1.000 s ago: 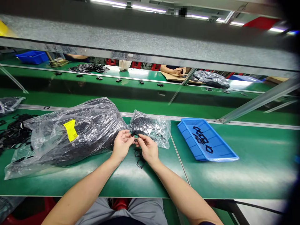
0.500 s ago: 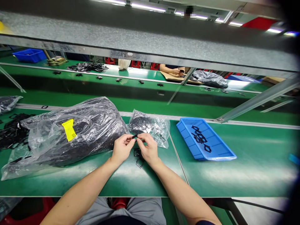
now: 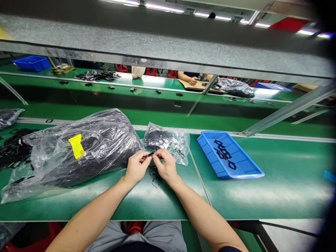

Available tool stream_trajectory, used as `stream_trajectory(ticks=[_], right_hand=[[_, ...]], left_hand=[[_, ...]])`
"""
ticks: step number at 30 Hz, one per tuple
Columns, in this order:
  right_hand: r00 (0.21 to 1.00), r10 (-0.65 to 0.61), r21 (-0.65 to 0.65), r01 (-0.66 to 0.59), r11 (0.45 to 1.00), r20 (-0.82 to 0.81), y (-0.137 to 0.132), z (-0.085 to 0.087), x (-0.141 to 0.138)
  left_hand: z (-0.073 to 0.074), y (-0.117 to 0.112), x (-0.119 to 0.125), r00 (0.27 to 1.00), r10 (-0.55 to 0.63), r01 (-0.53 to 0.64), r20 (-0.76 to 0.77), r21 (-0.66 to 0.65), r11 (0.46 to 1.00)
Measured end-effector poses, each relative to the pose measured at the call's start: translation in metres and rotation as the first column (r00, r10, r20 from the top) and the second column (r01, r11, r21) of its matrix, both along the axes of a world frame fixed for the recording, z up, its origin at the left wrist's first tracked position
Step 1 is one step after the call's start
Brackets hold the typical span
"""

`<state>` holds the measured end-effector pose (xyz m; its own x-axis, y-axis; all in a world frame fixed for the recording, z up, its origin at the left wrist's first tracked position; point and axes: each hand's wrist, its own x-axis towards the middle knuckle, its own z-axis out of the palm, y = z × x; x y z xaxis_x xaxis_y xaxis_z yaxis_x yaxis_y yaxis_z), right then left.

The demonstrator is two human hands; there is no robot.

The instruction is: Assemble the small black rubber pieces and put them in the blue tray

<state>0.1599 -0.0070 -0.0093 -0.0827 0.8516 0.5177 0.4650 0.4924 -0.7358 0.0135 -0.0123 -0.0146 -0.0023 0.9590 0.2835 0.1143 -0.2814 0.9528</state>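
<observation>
Between the fingertips of my left hand (image 3: 137, 165) and my right hand (image 3: 166, 163) is a small black plastic part (image 3: 151, 153). Both hands are closed on it, and the fingers hide much of its shape. Just under my right hand, some thin black frames (image 3: 155, 177) lie on the green table, partly covered by the fingers. Behind the hands rests a small clear bag (image 3: 181, 143) with dark parts and pale round pieces inside. Left of my left hand lies a large clear bag (image 3: 105, 140) full of black parts, with a yellow label (image 3: 76, 146).
A blue tray (image 3: 245, 168) with several black frames stands to the right. Loose black parts (image 3: 13, 148) are heaped at far left. Beyond runs a green belt (image 3: 162, 113) with black pieces along its far side. A co-worker's hand (image 3: 193, 81) shows across it. A slanted metal post (image 3: 278, 112) rises at right.
My hands stay nearly in place, and the black part between my fingertips has tilted slightly. Across the belt, the co-worker's hands have moved apart.
</observation>
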Motion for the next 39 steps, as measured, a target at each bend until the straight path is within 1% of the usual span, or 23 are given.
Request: stream_trajectory(ticks=[2,4,7,10,16,18,22,25,29,35,39], right_hand=[[1.0,-0.001,-0.03,0.001,1.0,-0.02,0.0,-0.001,0.0],[0.996,-0.012,-0.078,0.004,0.997,-0.091,0.001,-0.003,0.0],[0.981,0.02,-0.156,-0.05,0.986,-0.191,0.004,-0.004,0.001],[0.974,0.066,-0.198,-0.11,0.974,-0.219,0.006,-0.004,0.002],[0.969,0.041,-0.218,-0.095,0.971,-0.243,0.004,-0.003,0.001],[0.973,0.032,-0.214,-0.082,0.973,-0.228,0.003,-0.002,0.0],[0.986,0.006,-0.158,-0.033,0.987,-0.168,0.0,-0.002,0.001],[0.989,-0.005,-0.13,-0.015,0.991,-0.151,-0.001,-0.003,-0.001],[0.991,0.006,-0.111,-0.022,0.994,-0.135,-0.003,-0.004,-0.004],[0.99,0.019,-0.089,-0.031,0.996,-0.137,-0.004,-0.003,-0.006],[0.991,0.034,-0.069,-0.043,0.997,-0.133,-0.004,-0.004,-0.005]], left_hand=[[0.0,0.0,-0.001,1.0,-0.007,0.007,-0.017,0.011,1.0],[0.0,0.001,-0.001,0.999,-0.019,0.02,-0.027,0.017,1.0],[0.002,0.001,-0.003,0.999,-0.038,0.038,-0.036,0.019,0.999],[0.003,0.001,-0.004,0.999,-0.036,0.036,-0.038,0.022,0.999],[0.0,0.005,-0.006,0.997,-0.024,0.027,-0.076,0.042,0.999],[-0.002,0.006,-0.006,0.997,-0.015,0.017,-0.074,0.022,1.0],[-0.005,0.006,-0.004,0.999,0.03,-0.03,-0.02,-0.014,0.999],[-0.005,0.005,-0.004,0.998,0.042,-0.04,-0.04,0.038,0.998],[-0.003,0.004,-0.005,0.994,0.05,-0.038,-0.096,0.122,0.992],[-0.004,0.004,-0.005,0.992,0.087,-0.072,-0.091,0.152,0.986],[-0.005,0.004,-0.005,0.992,0.079,-0.063,-0.096,0.159,0.985]])
